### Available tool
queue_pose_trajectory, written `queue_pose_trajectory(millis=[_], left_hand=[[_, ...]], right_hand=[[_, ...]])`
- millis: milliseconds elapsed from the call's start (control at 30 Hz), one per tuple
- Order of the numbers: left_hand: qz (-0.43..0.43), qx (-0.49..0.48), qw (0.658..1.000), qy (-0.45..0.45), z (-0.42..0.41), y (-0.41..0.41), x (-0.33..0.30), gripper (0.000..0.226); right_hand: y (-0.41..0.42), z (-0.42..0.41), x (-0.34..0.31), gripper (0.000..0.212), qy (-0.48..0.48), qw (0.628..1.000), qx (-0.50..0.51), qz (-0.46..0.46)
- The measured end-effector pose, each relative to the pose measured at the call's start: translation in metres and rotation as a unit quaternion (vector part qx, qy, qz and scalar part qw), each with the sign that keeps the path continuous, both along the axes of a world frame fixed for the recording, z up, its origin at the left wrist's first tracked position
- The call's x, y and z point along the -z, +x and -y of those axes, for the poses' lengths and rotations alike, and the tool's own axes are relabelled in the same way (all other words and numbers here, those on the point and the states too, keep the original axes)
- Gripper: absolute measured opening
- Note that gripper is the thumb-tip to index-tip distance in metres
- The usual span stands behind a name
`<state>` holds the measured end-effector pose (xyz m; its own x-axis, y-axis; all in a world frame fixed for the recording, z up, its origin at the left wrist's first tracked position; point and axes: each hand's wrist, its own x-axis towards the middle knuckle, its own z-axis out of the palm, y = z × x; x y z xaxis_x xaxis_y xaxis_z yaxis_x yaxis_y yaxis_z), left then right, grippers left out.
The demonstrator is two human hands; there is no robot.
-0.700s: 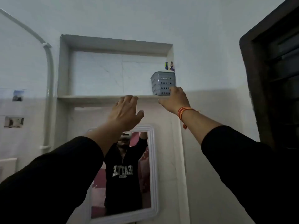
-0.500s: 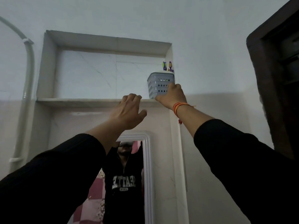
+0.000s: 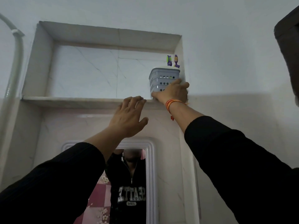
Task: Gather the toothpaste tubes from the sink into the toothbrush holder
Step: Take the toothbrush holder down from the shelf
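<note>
1. Wall niche shelf (image 3: 72,99): bare along front edge except at right corner.
2. Toothbrush holder (image 3: 163,81), grey perforated basket, at shelf's right corner against niche wall; two toothbrush tops (image 3: 173,60) poking out.
3. Right hand (image 3: 173,93) on holder's lower front, fingers wrapped round it.
4. Left hand (image 3: 129,117) just below shelf front edge, fingers apart, empty.
5. No sink or toothpaste tubes in view; gathering prob. all still to do.
</note>
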<state>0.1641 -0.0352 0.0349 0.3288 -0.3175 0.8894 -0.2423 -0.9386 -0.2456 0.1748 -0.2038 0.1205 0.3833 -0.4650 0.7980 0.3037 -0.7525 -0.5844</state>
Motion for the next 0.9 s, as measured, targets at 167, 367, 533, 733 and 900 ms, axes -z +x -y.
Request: queue_pose_trajectory(millis=[167,367,533,733,900], left_hand=[[-0.002,0.012,1.000,0.008,-0.005,-0.004,-0.001,0.073],[-0.031,0.047,0.998,-0.012,-0.009,-0.016,-0.003,0.069],[-0.077,0.087,0.992,-0.038,-0.012,-0.034,-0.002,0.068],[-0.127,0.131,0.981,-0.069,-0.021,-0.052,0.033,0.064],[-0.207,0.158,0.960,-0.102,-0.035,-0.061,0.102,0.063]], right_hand=[[-0.007,-0.002,-0.005,0.140,0.025,0.999,-0.033,-0.025],[-0.046,0.002,-0.005,0.117,0.036,0.996,-0.073,-0.036],[-0.086,0.002,0.002,0.106,0.046,0.990,-0.128,-0.028],[-0.124,-0.009,0.041,0.114,0.039,0.983,-0.170,-0.056],[-0.141,-0.020,0.127,0.102,0.048,0.977,-0.187,-0.086]])
